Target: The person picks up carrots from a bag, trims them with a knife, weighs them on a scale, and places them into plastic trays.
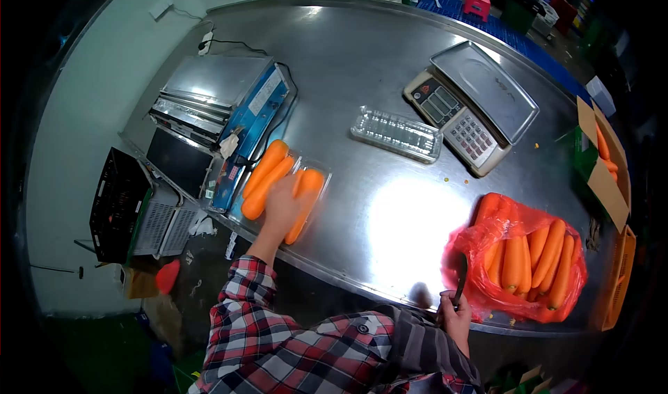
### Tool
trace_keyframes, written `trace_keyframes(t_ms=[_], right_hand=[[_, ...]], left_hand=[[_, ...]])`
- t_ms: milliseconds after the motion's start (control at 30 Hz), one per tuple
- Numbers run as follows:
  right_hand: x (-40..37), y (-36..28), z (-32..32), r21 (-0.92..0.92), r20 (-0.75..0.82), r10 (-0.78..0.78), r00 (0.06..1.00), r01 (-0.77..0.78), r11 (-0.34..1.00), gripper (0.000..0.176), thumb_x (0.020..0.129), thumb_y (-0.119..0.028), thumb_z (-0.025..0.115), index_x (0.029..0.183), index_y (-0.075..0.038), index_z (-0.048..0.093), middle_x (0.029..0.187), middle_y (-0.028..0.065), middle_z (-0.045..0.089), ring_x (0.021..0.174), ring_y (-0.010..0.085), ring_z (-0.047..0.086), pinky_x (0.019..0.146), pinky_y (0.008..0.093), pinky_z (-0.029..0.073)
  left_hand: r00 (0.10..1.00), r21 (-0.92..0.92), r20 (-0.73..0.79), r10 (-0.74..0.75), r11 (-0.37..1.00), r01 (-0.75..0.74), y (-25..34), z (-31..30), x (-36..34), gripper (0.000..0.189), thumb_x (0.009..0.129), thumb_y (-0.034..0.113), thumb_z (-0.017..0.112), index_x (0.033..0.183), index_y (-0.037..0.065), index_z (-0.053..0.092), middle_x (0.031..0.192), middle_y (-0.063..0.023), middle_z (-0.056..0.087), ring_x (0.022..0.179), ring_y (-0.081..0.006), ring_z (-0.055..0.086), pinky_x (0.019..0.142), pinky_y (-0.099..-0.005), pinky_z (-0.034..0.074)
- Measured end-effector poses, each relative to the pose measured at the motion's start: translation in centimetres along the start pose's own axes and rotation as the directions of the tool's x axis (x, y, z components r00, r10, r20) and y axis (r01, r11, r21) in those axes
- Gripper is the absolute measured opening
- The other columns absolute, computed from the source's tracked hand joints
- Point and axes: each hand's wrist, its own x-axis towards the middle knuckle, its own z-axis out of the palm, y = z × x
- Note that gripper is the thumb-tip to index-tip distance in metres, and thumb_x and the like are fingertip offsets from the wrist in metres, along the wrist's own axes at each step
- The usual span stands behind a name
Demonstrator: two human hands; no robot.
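My left hand (282,205) reaches down among several orange carrots (261,175) at the left front of the metal table. Its fingers close around the right-hand carrot (306,202), and their tips are partly hidden. Beneath these carrots shows the edge of a clear plastic tray (325,175). Low at the table's front edge, my right hand (456,319) grips a knife (461,279) with its dark blade pointing up. Just right of the knife, a red plastic bag (473,255) lies open with several large carrots (527,262) inside.
A blue-sided wrapping machine (236,133) stands left of the carrots, its cord trailing behind. Mid-table lies another clear plastic container (396,134), near a digital scale (473,108). At the right edge are a cardboard box (607,192) with carrots and an orange crate (619,279).
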Motion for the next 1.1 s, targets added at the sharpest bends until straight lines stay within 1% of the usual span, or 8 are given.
trace_keyframes(t_ms=[33,100,167,367,500,800,933,1100], right_hand=[[0.0,0.0,0.1,0.021,0.0,0.013,1.0,-0.013,1.0,0.009,0.089,-0.01,0.06,0.096,-0.004,0.06,0.064,-0.0014,0.052,0.051,0.0061,0.046,0.046,0.0201,0.034],[0.2,-0.3,0.4,-0.001,-0.001,0.01,1.0,-0.01,1.0,0.009,0.09,-0.011,0.06,0.095,-0.004,0.06,0.065,-0.0014,0.052,0.052,0.006,0.046,0.047,0.0198,0.034],[0.4,-0.6,0.8,-0.027,-0.006,0.012,1.0,-0.012,1.0,0.009,0.09,-0.011,0.06,0.095,-0.004,0.06,0.064,-0.0015,0.052,0.053,0.0059,0.046,0.047,0.0198,0.035],[0.5,-0.6,1.4,-0.172,0.015,-0.047,0.999,0.049,0.984,0.01,0.091,-0.013,0.059,0.093,-0.003,0.06,0.068,-0.0027,0.052,0.057,0.0048,0.046,0.051,0.0201,0.036],[0.1,-0.5,1.6,-0.177,-0.012,-0.031,0.999,0.029,0.984,0.008,0.09,-0.01,0.058,0.093,-0.002,0.06,0.069,-0.0021,0.053,0.059,0.0046,0.047,0.053,0.0203,0.038],[-0.4,-0.6,1.9,-0.116,-0.032,-0.024,0.999,0.02,0.993,0.007,0.09,-0.009,0.059,0.092,-0.002,0.059,0.069,-0.0024,0.054,0.059,0.0044,0.047,0.054,0.02,0.038],[-0.6,-0.6,1.9,-0.116,-0.033,-0.036,0.999,0.032,0.993,0.008,0.09,-0.01,0.06,0.092,-0.002,0.06,0.067,-0.0032,0.053,0.058,0.0041,0.047,0.053,0.0195,0.037],[-0.7,0.1,2.0,-0.142,-0.037,-0.062,0.997,0.056,0.988,0.008,0.09,-0.012,0.06,0.092,-0.004,0.061,0.065,-0.0038,0.053,0.057,0.0032,0.046,0.052,0.0193,0.036]], left_hand=[[0.999,-0.178,0.023,-0.043,0.983,0.046,-1.0,-0.9,1.1,0.046,0.086,0.033,0.059,0.122,0.004,0.055,0.113,-0.0199,0.059,0.106,-0.036,0.054,0.088,-0.043,0.044],[0.984,0.122,-0.175,-0.045,0.99,0.067,-3.1,-2.4,3.6,0.03,0.089,0.02,0.054,0.112,0.001,0.06,0.1,-0.0199,0.062,0.098,-0.0358,0.057,0.083,-0.041,0.046],[0.972,-0.032,-0.206,0.114,0.992,-0.123,-7.9,-1.5,7.3,0.029,0.09,0.017,0.051,0.113,0.002,0.059,0.1,-0.0187,0.062,0.1,-0.0355,0.056,0.085,-0.0417,0.046],[0.867,0.241,0.466,0.178,0.917,-0.318,-7.4,-2.7,15.6,0.033,0.09,0.021,0.047,0.116,0.004,0.058,0.111,-0.0194,0.06,0.105,-0.0363,0.055,0.092,-0.0409,0.044],[0.797,0.112,0.582,0.157,0.956,-0.271,-7.4,-3.0,16.8,0.033,0.089,0.022,0.05,0.115,0.004,0.06,0.115,-0.0193,0.06,0.108,-0.0333,0.056,0.094,-0.0376,0.042],[0.843,0.511,0.467,0.266,0.697,-0.503,-3.1,-3.1,14.1,0.029,0.08,0.031,0.064,0.091,0.004,0.064,0.092,-0.0143,0.063,0.095,-0.0319,0.058,0.086,-0.0415,0.044],[0.875,0.187,0.485,0.012,0.975,-0.118,-4.4,-3.8,17.2,0.036,0.08,0.037,0.065,0.093,0.003,0.062,0.097,-0.0157,0.061,0.093,-0.0297,0.059,0.082,-0.0379,0.046],[0.859,-0.087,0.151,0.488,0.873,-0.481,2.2,-4.0,17.3,0.023,0.088,0.02,0.053,0.105,0.006,0.06,0.103,-0.0184,0.061,0.094,-0.0342,0.059,0.082,-0.0407,0.047]])
